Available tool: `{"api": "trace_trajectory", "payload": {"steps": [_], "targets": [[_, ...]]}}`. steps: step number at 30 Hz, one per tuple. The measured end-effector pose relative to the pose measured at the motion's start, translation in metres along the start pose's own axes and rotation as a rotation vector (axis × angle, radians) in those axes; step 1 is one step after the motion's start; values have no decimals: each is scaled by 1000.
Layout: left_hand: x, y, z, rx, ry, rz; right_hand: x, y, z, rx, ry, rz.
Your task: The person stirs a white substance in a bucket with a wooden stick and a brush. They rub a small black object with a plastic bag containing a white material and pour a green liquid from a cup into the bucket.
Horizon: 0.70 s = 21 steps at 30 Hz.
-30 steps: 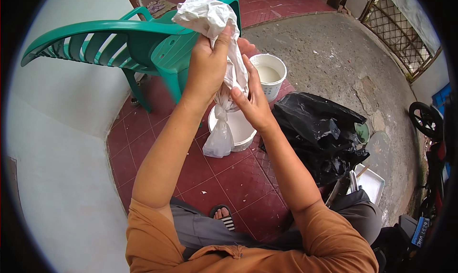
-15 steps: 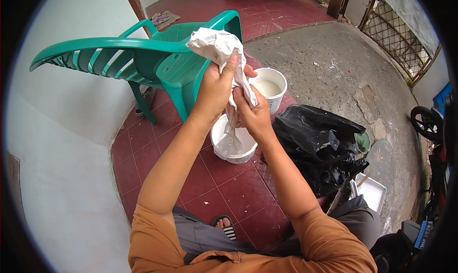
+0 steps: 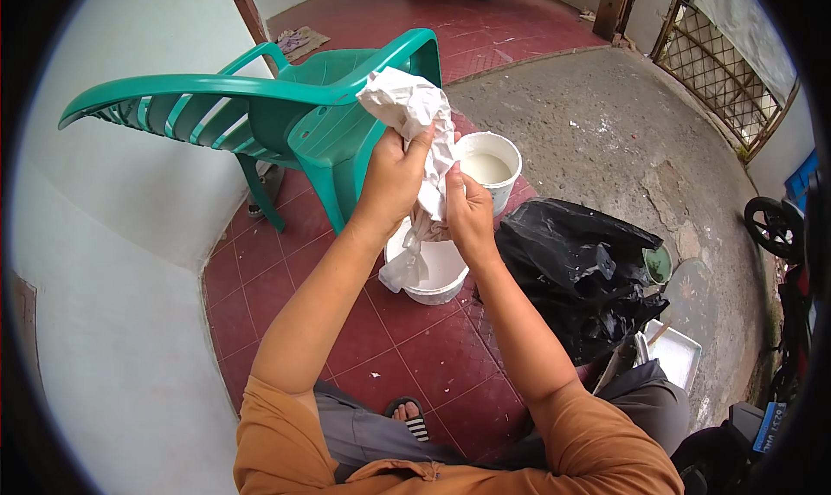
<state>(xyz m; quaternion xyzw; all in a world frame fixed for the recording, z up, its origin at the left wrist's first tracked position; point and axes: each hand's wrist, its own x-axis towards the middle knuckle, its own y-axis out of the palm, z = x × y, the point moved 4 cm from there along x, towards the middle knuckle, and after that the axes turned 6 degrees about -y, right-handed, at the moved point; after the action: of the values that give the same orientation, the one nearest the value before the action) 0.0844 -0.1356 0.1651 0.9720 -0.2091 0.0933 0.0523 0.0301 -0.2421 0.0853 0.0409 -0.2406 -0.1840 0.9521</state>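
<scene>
A crumpled white bag [image 3: 407,104], perhaps plastic, is held up between both of my hands. My left hand [image 3: 394,173] is closed round its left side, thumb on top. My right hand [image 3: 469,216] grips the lower right part. A translucent, whitish tail [image 3: 405,270] hangs below my hands over a white bucket [image 3: 435,294], whose inside is coated white. Just beyond my right hand stands another white bucket [image 3: 512,168] with milky white liquid in it. Some of the fingers are hidden behind the bag.
A green plastic chair [image 3: 325,144] stands ahead on the left, close to the white wall [image 3: 112,235]. Black plastic sheeting [image 3: 571,261] lies to the right, near a white tray [image 3: 679,356] and a small green container [image 3: 658,264]. Part of a motorbike [image 3: 775,227] shows at the right edge.
My right hand has shifted slightly right and down along the bag, fingers straighter. The bag's upper end sits slightly lower and farther right, and its translucent tail has swung left.
</scene>
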Motion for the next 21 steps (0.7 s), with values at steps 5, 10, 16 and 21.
{"api": "trace_trajectory", "payload": {"steps": [5,10,16,21], "targets": [[-3,0,2,-156,-38,11,11,3,32,102,-66,-22],[-11,9,0,-195,-101,-8,21,3,35,22,-128,-68],[-15,2,6,-284,-113,78,11,18,45,-156,-345,-137],[-11,-3,-1,-119,-133,20,1,21,56,-356,-536,-58]]}}
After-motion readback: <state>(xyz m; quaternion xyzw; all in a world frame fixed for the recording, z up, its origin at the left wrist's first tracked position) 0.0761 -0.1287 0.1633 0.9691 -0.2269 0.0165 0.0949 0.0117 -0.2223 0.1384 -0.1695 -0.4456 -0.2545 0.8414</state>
